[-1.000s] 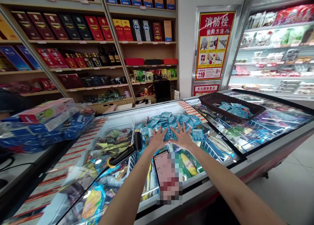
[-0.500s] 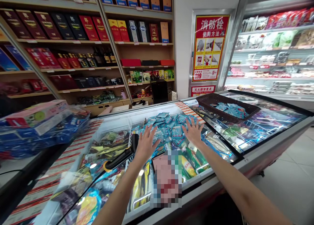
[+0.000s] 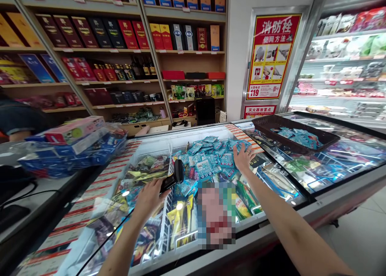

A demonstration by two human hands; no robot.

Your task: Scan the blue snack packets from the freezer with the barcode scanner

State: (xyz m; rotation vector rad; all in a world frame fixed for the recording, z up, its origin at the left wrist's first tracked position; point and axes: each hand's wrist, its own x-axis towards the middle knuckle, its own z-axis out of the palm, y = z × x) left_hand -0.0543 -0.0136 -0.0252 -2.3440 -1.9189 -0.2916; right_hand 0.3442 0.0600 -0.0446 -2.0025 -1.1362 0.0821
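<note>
My left hand (image 3: 150,196) is closed around the handle of a black barcode scanner (image 3: 178,172), whose head points to the right over the freezer's glass top. Its thin cable runs back toward the lower left. My right hand (image 3: 243,158) lies with fingers spread at the right edge of a heap of small blue packets (image 3: 205,167). The packets are piled on the glass. In front of the heap is a phone (image 3: 212,215), mostly covered by a mosaic.
A dark brown tray (image 3: 324,145) holding more blue packets sits on the freezer's right part. At left stand plastic-wrapped blue packs (image 3: 72,151), near a person's sleeve (image 3: 22,111). Price strips (image 3: 99,187) line the glass. Shelves of boxes (image 3: 126,31) rise behind.
My left hand has left the packets, moved left and taken hold of the barcode scanner. The right hand remains at the heap. The view has turned slightly left.
</note>
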